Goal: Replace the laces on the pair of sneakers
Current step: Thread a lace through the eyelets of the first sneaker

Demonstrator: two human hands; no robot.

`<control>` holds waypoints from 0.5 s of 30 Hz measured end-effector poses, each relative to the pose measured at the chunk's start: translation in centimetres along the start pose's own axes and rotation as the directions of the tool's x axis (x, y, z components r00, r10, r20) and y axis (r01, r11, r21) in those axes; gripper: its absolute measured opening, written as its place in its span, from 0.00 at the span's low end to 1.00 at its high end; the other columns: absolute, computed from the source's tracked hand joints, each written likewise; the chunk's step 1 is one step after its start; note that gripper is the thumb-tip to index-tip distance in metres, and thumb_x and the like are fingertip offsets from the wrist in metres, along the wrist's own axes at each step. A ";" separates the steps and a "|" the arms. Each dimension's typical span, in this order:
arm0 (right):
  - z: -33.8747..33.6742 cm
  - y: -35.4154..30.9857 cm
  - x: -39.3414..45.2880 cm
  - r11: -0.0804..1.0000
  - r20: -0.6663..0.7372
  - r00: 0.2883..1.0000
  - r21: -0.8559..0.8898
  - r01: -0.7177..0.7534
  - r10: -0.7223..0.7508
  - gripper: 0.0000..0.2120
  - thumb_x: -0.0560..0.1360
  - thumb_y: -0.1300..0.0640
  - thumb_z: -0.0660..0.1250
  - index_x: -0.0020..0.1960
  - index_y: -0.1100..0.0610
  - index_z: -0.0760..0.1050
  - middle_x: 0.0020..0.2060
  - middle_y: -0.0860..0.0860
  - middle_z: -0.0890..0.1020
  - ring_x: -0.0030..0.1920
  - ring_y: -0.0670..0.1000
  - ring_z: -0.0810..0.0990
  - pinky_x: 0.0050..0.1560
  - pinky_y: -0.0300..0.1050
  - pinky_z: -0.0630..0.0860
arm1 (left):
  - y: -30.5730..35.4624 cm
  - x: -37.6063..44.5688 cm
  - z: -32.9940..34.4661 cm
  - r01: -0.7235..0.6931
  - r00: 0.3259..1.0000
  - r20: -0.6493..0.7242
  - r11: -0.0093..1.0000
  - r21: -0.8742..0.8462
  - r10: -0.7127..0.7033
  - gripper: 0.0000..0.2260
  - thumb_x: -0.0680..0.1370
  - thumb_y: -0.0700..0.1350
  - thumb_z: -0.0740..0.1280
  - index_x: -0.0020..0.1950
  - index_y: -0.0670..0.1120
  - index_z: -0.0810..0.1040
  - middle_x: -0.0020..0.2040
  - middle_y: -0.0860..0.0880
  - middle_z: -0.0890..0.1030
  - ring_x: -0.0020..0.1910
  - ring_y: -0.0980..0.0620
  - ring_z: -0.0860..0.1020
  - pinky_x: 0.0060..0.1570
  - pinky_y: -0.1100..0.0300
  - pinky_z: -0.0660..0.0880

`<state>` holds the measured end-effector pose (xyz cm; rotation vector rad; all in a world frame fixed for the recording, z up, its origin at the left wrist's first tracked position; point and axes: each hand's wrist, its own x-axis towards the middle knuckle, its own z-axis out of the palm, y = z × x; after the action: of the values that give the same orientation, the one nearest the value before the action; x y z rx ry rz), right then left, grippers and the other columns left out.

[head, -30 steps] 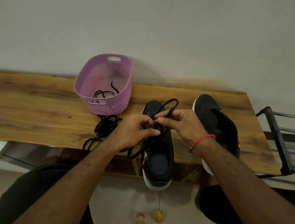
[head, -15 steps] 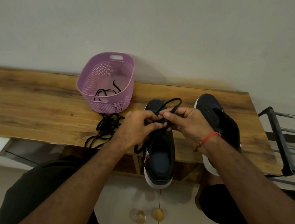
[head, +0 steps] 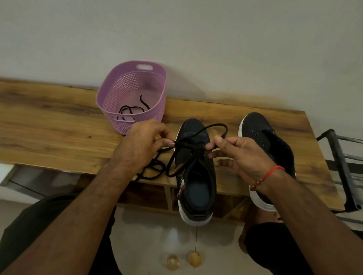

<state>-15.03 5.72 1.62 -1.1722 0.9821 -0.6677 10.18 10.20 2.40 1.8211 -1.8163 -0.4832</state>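
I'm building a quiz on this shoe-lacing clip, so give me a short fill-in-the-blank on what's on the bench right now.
1. The left hand and right hand both pinch a black ____ over the near sneaker.
2. The basket is coloured ____.
3. The far sneaker has ____ eyelets.
4. The right wrist wears a ____ thread bracelet.

Missing: lace; purple; empty; red

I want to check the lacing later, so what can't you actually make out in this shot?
Head view only:
- Pile of laces on the table: the left hand covers part; count unclear.
- Right shoe: the right hand and forearm hide its middle and heel.
- Left shoe: eyelets too dark to count.
- Lace in the basket: near wall hides part.
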 end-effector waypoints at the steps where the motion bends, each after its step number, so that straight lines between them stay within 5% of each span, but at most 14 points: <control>1: -0.2 0.1 -0.2 1.000 -0.013 1.000 0.009 -0.017 0.017 0.15 0.72 0.48 0.69 0.46 0.61 0.84 0.47 0.56 0.86 0.45 0.51 0.83 0.44 0.44 0.80 | -0.1 0.0 0.1 0.022 1.000 0.000 1.000 0.003 -0.022 0.04 0.75 0.47 0.75 0.45 0.52 0.81 0.48 0.55 0.80 0.47 0.57 0.78 0.46 0.63 0.75; 4: -0.8 0.8 -0.7 0.996 -0.052 0.995 0.011 -0.087 0.088 0.14 0.74 0.50 0.69 0.43 0.61 0.84 0.42 0.55 0.86 0.41 0.50 0.82 0.41 0.41 0.81 | -0.8 0.1 0.5 0.158 0.987 0.021 0.987 -0.028 -0.158 0.07 0.76 0.47 0.74 0.42 0.56 0.78 0.43 0.57 0.79 0.45 0.58 0.78 0.40 0.65 0.73; 9: -1.0 1.9 -1.0 0.966 -0.094 0.966 -0.078 -0.248 0.241 0.13 0.80 0.55 0.66 0.45 0.63 0.82 0.39 0.59 0.82 0.40 0.53 0.80 0.44 0.45 0.79 | -1.0 0.0 2.1 0.301 0.953 -0.010 0.952 -0.056 -0.302 0.06 0.78 0.48 0.72 0.42 0.55 0.78 0.43 0.55 0.79 0.43 0.57 0.78 0.46 0.55 0.80; 12: -0.9 1.6 -1.1 0.976 -0.118 0.973 -0.075 -0.206 0.196 0.12 0.79 0.55 0.68 0.45 0.63 0.83 0.41 0.57 0.83 0.42 0.53 0.79 0.45 0.46 0.77 | -0.7 -0.1 2.5 0.247 0.969 0.045 0.966 -0.072 -0.244 0.04 0.78 0.44 0.72 0.47 0.52 0.79 0.45 0.53 0.79 0.44 0.56 0.78 0.50 0.54 0.80; 15: -1.0 0.3 -1.3 0.988 -0.087 0.990 0.116 -0.101 0.112 0.07 0.74 0.57 0.70 0.46 0.60 0.83 0.43 0.53 0.85 0.41 0.49 0.81 0.40 0.42 0.76 | 0.5 -0.1 2.8 0.079 0.997 0.019 0.989 -0.125 -0.077 0.12 0.79 0.42 0.71 0.61 0.52 0.79 0.56 0.54 0.77 0.48 0.59 0.76 0.50 0.63 0.77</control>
<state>-16.51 6.50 1.63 -0.9909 1.0649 -0.6876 8.17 10.04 0.46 1.8122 -1.6888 -0.6266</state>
